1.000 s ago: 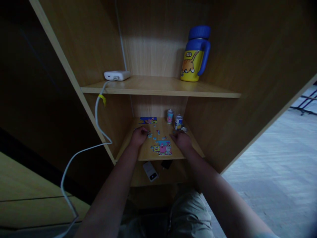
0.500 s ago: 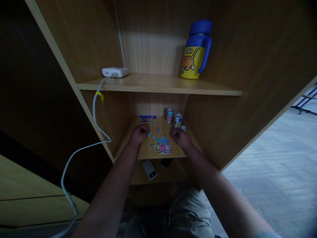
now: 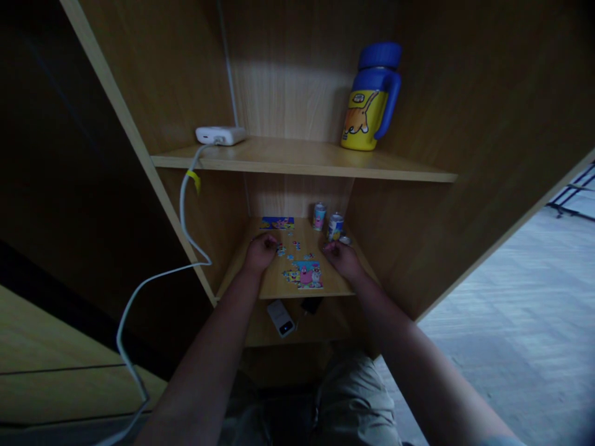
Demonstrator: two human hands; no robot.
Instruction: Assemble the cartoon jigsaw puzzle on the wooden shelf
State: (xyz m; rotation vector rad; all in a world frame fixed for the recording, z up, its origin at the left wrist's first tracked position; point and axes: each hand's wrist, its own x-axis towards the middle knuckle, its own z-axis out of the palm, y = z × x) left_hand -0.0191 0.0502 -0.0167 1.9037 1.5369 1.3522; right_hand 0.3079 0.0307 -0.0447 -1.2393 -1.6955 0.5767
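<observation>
Several loose jigsaw puzzle pieces lie scattered on the lower shelf between my two hands. In front of them is a joined section of puzzle with a pink cartoon figure. My left hand rests left of the loose pieces, its fingers curled together; whatever they hold, if anything, is too small to make out. On the other side, my right hand is closed in a pinch beside the small cans, its fingertips dark and unclear. A flat cartoon picture strip lies at the back of the shelf.
Two small printed cans, one farther back and one nearer, stand at the right rear. Above, the upper shelf holds a white power bank with a hanging cable and a blue-yellow bottle. Below lies a phone.
The view has shifted very slightly. Both hands stay in nearly the same place and pose, and the puzzle pieces show no clear movement.
</observation>
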